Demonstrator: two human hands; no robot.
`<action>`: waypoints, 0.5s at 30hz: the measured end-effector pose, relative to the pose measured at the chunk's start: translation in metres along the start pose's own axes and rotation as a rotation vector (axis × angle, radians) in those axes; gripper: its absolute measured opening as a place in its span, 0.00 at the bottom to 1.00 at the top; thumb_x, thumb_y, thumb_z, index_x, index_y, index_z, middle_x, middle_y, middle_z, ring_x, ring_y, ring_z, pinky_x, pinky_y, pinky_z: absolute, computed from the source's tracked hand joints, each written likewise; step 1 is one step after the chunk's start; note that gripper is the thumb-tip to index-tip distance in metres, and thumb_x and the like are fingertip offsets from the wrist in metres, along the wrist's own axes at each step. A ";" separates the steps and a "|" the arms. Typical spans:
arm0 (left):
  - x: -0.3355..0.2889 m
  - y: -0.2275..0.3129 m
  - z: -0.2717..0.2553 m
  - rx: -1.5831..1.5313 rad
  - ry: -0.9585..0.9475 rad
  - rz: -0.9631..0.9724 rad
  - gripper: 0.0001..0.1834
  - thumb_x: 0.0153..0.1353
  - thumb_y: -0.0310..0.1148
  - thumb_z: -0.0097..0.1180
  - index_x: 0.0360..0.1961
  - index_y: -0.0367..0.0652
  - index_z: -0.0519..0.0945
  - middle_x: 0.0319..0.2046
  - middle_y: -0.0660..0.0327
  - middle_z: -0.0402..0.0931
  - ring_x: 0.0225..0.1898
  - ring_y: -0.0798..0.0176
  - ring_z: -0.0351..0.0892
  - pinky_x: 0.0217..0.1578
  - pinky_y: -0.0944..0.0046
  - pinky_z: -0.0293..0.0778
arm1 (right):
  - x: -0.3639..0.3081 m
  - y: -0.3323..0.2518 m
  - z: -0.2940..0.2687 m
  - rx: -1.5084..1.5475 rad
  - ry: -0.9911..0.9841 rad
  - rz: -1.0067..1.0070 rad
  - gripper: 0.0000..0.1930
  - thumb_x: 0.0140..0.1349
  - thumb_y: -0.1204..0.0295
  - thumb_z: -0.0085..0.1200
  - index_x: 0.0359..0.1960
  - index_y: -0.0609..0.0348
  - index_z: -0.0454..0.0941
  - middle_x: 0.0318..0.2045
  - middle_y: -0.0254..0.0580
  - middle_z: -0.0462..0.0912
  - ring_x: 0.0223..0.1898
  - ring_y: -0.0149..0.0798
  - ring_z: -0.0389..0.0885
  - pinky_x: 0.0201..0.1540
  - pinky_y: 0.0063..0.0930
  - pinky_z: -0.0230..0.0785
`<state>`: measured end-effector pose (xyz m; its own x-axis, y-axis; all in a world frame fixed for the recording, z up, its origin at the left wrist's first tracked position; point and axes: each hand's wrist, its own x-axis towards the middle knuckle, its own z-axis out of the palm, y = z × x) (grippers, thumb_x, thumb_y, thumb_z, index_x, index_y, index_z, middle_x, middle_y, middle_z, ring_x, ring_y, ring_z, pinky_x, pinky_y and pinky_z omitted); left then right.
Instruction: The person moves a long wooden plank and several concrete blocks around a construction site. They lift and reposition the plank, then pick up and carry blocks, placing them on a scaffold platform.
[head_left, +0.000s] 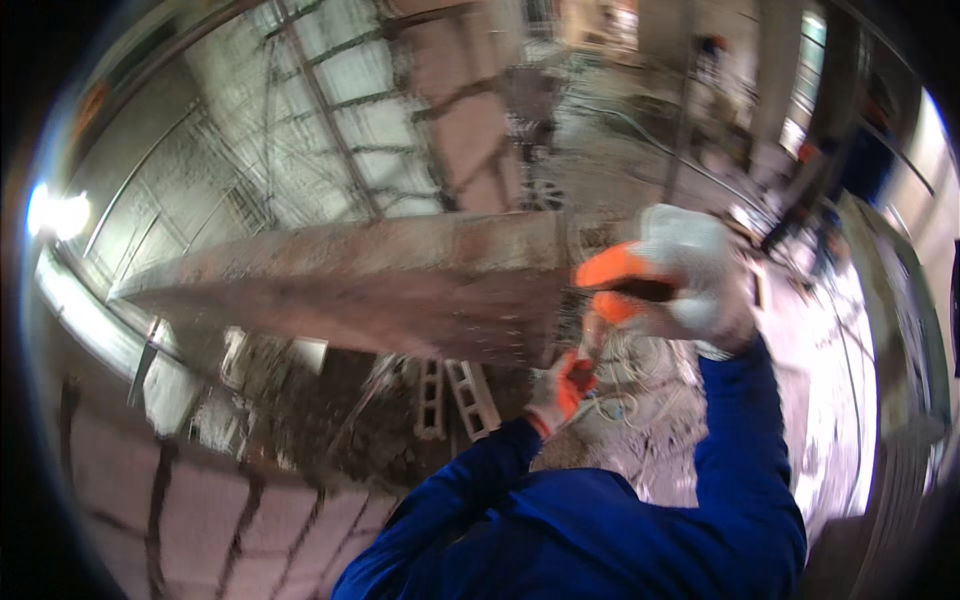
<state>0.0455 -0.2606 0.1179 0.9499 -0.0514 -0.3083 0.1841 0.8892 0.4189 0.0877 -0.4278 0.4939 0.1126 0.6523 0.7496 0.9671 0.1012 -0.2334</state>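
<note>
A long wall or beam (400,290), rough and reddish-grey, runs from the left to a squared end in front of me. My right hand (690,270), in a white glove with orange fingers, is raised just right of that end. Its fingers are closed together, with a dark gap or thin dark thing between them that I cannot make out. Lower down, my left hand (562,393), in the same kind of glove, is near the wall's bottom corner. Its fingers look curled round something pale and narrow, blurred by motion.
Hollow blocks (430,400) stand below the wall. A coiled pale hose or cable (625,395) lies on the littered floor. Block walls (200,520) and scaffold poles (325,110) are at the left. Another person (865,155) in dark blue is at the right.
</note>
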 end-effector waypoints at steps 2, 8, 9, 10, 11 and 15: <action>0.003 -0.003 0.002 -0.053 0.036 -0.024 0.11 0.70 0.40 0.57 0.48 0.48 0.80 0.42 0.60 0.82 0.42 0.57 0.82 0.46 0.52 0.80 | 0.001 -0.002 0.002 -0.024 0.074 0.104 0.17 0.42 0.64 0.75 0.36 0.52 0.90 0.19 0.36 0.77 0.21 0.39 0.75 0.24 0.32 0.64; -0.008 0.007 -0.020 0.204 0.115 -0.118 0.15 0.69 0.49 0.58 0.47 0.51 0.78 0.42 0.66 0.80 0.36 0.66 0.81 0.39 0.61 0.79 | 0.013 0.008 0.006 0.046 0.126 0.189 0.17 0.49 0.62 0.75 0.35 0.60 0.88 0.21 0.31 0.73 0.22 0.27 0.71 0.24 0.23 0.58; -0.025 0.024 -0.033 0.257 0.016 -0.148 0.15 0.68 0.49 0.58 0.45 0.52 0.77 0.42 0.67 0.80 0.37 0.66 0.81 0.39 0.62 0.78 | 0.014 0.011 0.007 0.076 0.107 0.224 0.17 0.49 0.63 0.75 0.36 0.61 0.88 0.23 0.32 0.74 0.24 0.27 0.73 0.26 0.21 0.61; -0.042 0.045 -0.044 0.275 -0.015 -0.119 0.15 0.68 0.50 0.58 0.46 0.52 0.78 0.42 0.65 0.80 0.38 0.65 0.81 0.41 0.61 0.78 | 0.014 0.015 0.005 0.081 0.125 0.236 0.16 0.50 0.64 0.75 0.36 0.62 0.88 0.24 0.32 0.76 0.25 0.27 0.75 0.27 0.20 0.63; -0.061 0.067 -0.050 0.316 0.091 -0.067 0.16 0.68 0.50 0.58 0.48 0.52 0.78 0.43 0.64 0.80 0.39 0.64 0.81 0.43 0.59 0.78 | 0.013 0.017 0.008 0.136 0.178 0.218 0.17 0.50 0.65 0.75 0.37 0.63 0.87 0.27 0.34 0.79 0.29 0.29 0.79 0.30 0.20 0.68; -0.170 0.198 -0.049 0.881 0.595 0.808 0.13 0.68 0.36 0.56 0.50 0.42 0.77 0.45 0.59 0.79 0.45 0.61 0.79 0.47 0.62 0.76 | 0.017 0.033 0.001 0.098 0.136 0.310 0.16 0.50 0.66 0.75 0.35 0.64 0.86 0.27 0.34 0.80 0.31 0.29 0.81 0.32 0.20 0.70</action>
<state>-0.0921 -0.0539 0.2114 0.6564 0.7523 0.0574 -0.0598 -0.0240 0.9979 0.1217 -0.4130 0.4984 0.4336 0.5579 0.7076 0.8563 -0.0105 -0.5165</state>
